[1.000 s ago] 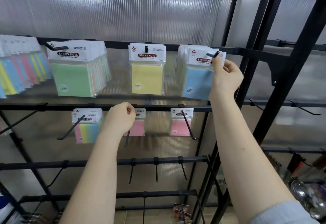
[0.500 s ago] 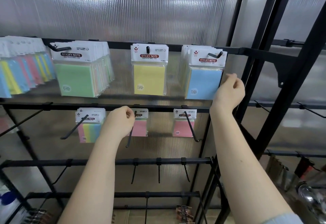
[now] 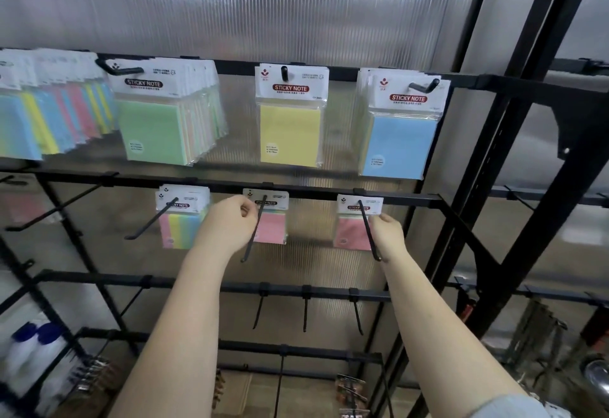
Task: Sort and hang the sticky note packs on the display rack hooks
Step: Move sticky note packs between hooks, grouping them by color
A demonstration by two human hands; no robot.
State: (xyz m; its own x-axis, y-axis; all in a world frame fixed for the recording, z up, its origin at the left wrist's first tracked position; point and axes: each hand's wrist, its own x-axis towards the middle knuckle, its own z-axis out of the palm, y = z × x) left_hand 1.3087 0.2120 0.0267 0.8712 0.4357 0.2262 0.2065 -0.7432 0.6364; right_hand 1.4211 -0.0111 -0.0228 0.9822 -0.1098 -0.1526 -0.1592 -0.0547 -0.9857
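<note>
Both hands are up at the 2nd rail of the black rack (image 3: 494, 140). The left hand (image 3: 230, 225) is beside the middle hook (image 3: 255, 229); its fingers are curled at the left edge of a small pink pack (image 3: 272, 226) that hangs there, but if they really pinch it I cannot tell. The right hand (image 3: 387, 234) is at the right hook (image 3: 369, 229), fingers curled, touching the right edge of another pink pack (image 3: 349, 231); a firm grip or only contact, cannot tell.

On the left of the same rail hangs a striped pack (image 3: 181, 229), pastel colours, w/ more packs behind it.

Top rail, left to right: a mixed bunch (image 3: 49, 111) of many colours, partly cut by the frame edge; a thick green bunch (image 3: 155, 134); one yellow pack (image 3: 290, 134); a blue pack (image 3: 400, 144) w/ a few others behind it. All have white header cards w/ "STICKY NOTE" on them.

The lower rails carry bare hooks. Behind the rack is a ribbed translucent panel (image 3: 263, 5).
</note>
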